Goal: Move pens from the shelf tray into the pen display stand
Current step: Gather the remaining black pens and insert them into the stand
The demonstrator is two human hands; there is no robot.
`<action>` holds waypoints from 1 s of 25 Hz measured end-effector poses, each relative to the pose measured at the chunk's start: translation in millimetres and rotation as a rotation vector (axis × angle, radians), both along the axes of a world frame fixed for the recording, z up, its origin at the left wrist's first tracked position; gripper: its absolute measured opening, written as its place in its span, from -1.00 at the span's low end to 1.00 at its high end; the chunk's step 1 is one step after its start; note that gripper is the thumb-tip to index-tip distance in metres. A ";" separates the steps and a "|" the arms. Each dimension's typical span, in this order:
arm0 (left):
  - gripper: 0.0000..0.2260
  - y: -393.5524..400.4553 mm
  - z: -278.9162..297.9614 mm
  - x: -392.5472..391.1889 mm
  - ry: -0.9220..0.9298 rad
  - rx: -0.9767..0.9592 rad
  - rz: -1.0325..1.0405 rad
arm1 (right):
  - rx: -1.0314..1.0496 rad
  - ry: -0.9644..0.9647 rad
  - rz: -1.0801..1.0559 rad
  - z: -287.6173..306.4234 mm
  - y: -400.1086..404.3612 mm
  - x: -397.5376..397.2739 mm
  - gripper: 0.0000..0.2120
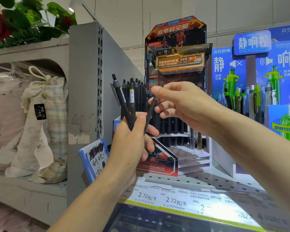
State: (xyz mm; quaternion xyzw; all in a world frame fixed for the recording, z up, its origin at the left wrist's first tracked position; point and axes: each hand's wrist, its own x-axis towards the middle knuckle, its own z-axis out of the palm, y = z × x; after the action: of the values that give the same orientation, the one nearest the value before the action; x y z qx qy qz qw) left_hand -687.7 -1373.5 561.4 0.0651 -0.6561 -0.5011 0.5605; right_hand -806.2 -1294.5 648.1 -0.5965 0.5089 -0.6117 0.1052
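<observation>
Two hands are up in front of the stand (191,154) on my feed. My left hand (132,139) is wrapped around a bunch of black pens (129,97), gripping them near their lower ends so they fan upward and lean a little left, clickers on top. My right hand (179,104) pinches one more pen (151,108) between thumb and fingertips; that pen runs on a slant, its lower end down by my left palm, its top end poking up behind my right fingers. Both hands sit just ahead of the stand's back rows, where many dark pens (171,131) stand upright in their holes. The front tiers of the stand show bare holes. A red and black card (176,47) rises behind those rows. The stand rests on a perforated shelf (216,181) with price labels (166,200) along the front edge. Right of it is a blue display (258,72) with green and grey pens. Left of the grey upright (85,81) sit cloth bags (40,123), and a small notepad (95,158) hangs beside my left wrist
</observation>
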 end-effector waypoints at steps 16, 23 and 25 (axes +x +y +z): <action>-0.61 -10.5 1.4 19.1 0.067 0.123 0.031 | -0.253 -0.049 -0.120 5.5 -6.9 1.5 -0.86; -0.74 -6.5 5.3 19.7 0.033 0.065 0.050 | -0.195 0.066 -0.222 0.2 -10.1 2.9 -0.82; -0.75 -4.8 6.0 19.6 0.039 0.060 0.056 | -0.183 0.069 -0.212 -0.4 -11.1 3.7 -0.83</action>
State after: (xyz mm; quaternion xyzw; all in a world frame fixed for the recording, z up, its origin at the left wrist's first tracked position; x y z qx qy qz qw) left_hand -668.2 -1378.3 567.4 0.0904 -0.6276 -0.5058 0.5849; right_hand -802.5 -1305.6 647.7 -0.5673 0.5145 -0.6422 -0.0324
